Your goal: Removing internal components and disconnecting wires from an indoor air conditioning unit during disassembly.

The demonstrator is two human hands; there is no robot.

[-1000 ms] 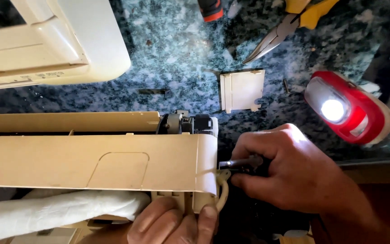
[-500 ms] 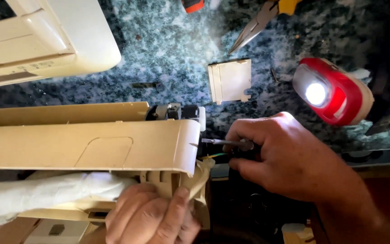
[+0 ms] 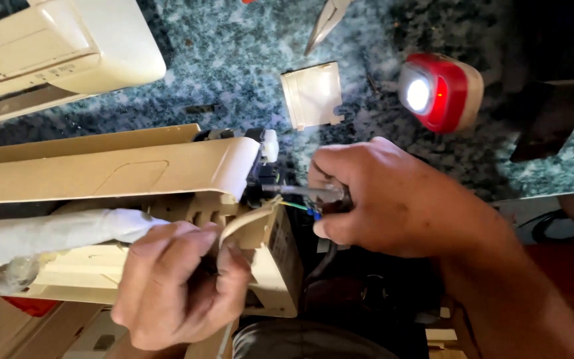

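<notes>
A long beige plastic appliance casing (image 3: 114, 169) lies across a dark speckled counter (image 3: 234, 73), its open end facing right. My right hand (image 3: 393, 199) is shut on a screwdriver (image 3: 300, 191) whose metal shaft points left into the casing's end, near green and blue wires. My left hand (image 3: 177, 282) grips the lower front edge of the casing, pinching a curved beige flap (image 3: 250, 223). A white wrapped pipe (image 3: 48, 233) runs under the casing's top panel.
A red lamp (image 3: 440, 90) shines at the upper right. A small beige cover plate (image 3: 313, 95) lies beside it, pliers (image 3: 327, 20) above. A white appliance body (image 3: 54, 46) fills the upper left. A dark panel (image 3: 553, 116) sits at the right.
The view has shifted left and down, so everything sits farther right. My left hand has moved up onto the casing's lower edge and bent the flap; the screwdriver stays at the casing's end.
</notes>
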